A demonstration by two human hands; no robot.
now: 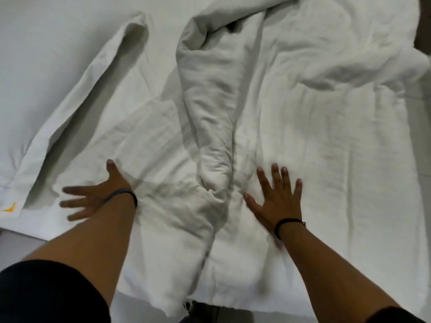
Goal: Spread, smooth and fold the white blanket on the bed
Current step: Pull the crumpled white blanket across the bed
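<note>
The white blanket (291, 108) lies crumpled across the bed (46, 54), with a thick bunched ridge (210, 127) running down its middle between my hands. My left hand (98, 194) presses flat on the blanket's left part, fingers spread and pointing left, blurred at the tips. My right hand (277, 199) lies flat on the blanket just right of the ridge, fingers spread and pointing away from me. Neither hand grips any cloth. A long raised fold (98, 89) runs diagonally along the blanket's left edge.
The bed's white sheet shows at upper left. A small yellow mark (9, 208) sits on the fabric at the near left corner. The blanket's near hem (210, 297) hangs over the bed's front edge. Grey floor (21, 243) shows at lower left. Something dark (425, 31) is at the far right.
</note>
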